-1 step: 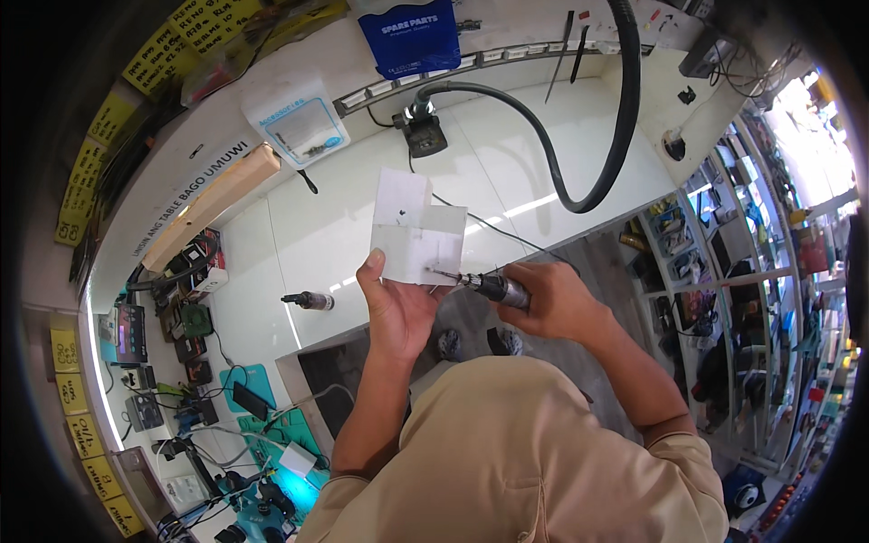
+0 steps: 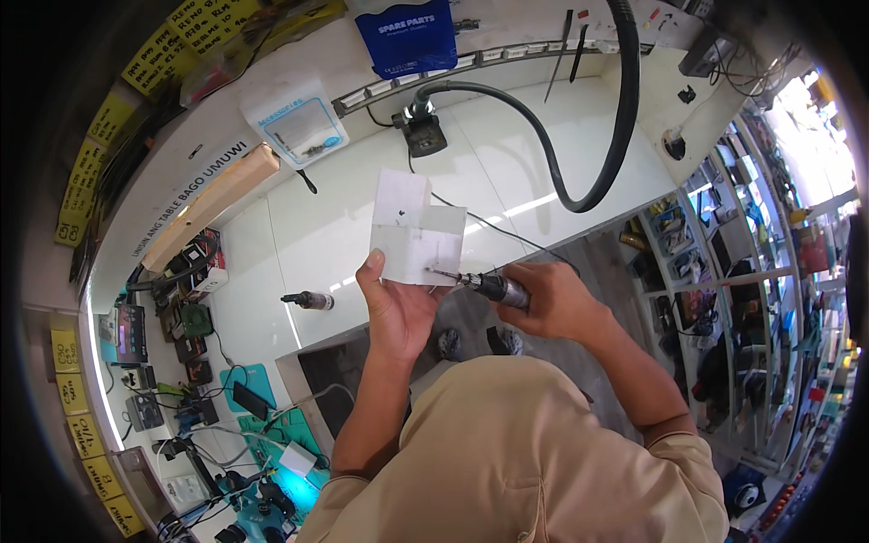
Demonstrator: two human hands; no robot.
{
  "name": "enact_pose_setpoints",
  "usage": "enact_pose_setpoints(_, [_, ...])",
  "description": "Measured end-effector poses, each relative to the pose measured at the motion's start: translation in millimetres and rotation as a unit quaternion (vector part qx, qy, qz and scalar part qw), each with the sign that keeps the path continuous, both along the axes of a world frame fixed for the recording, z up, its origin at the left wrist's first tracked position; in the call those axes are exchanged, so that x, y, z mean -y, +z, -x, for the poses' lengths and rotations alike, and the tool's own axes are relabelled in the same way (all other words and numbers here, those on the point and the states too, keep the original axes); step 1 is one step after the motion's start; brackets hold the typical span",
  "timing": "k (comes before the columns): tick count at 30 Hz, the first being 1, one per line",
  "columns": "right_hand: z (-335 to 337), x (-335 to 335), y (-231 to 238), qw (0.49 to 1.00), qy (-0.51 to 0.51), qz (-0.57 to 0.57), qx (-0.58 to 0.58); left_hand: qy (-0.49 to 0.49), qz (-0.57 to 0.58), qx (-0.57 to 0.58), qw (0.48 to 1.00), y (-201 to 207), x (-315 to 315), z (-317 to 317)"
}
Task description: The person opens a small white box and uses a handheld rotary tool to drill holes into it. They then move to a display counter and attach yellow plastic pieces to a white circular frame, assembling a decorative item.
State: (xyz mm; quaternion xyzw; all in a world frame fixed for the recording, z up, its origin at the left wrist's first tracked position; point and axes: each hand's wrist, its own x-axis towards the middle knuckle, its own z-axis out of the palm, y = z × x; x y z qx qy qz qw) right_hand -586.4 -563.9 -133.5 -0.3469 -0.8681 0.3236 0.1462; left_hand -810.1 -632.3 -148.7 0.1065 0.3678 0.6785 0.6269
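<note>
Upright over the front edge of the white worktop, a white L-shaped block (image 2: 403, 240) with a dark hole rests in my left hand (image 2: 403, 312). My left thumb presses its near left edge, and the other fingers pass behind it, partly hidden. My right hand (image 2: 557, 303) is closed around a dark and silver rotary tool (image 2: 498, 288). Its thin bit points left, and the tip meets the block's lower face near a small dark mark. A similar dark and silver handpiece (image 2: 308, 300) lies on the worktop left of my left hand.
A thick black hose (image 2: 626, 109) arches over the worktop (image 2: 344, 208) from a clamped black base (image 2: 424, 136). A wooden bar (image 2: 213, 208) lies at the back left. Teal mats, cables and a blue microscope-like device (image 2: 258, 511) crowd the near left. Shelves (image 2: 724, 281) stand at right.
</note>
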Motion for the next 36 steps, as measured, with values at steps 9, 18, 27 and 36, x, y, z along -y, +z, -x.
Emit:
enact_pose_setpoints(9, [-6.2, -8.9, -3.1, 0.999, -0.033, 0.023, 0.006, -0.005, -0.020, -0.006, 1.000, -3.2, 0.5, -4.3])
enact_pose_setpoints(18, [-13.0, -4.7, -0.1, 0.998, 0.018, 0.015, 0.056, -0.013, -0.002, 0.001, 1.000, -5.4, -0.2, -7.3])
enact_pose_setpoints(27, [-14.5, -3.5, -0.1, 0.998, 0.026, 0.017, 0.062, -0.017, 0.001, -0.015, 1.000, -4.4, 4.7, -5.2])
enact_pose_setpoints(36, [-13.7, -1.3, 1.8, 0.998, 0.007, 0.039, 0.055, -0.009, -0.017, -0.004, 1.000, -5.1, 11.1, -7.0])
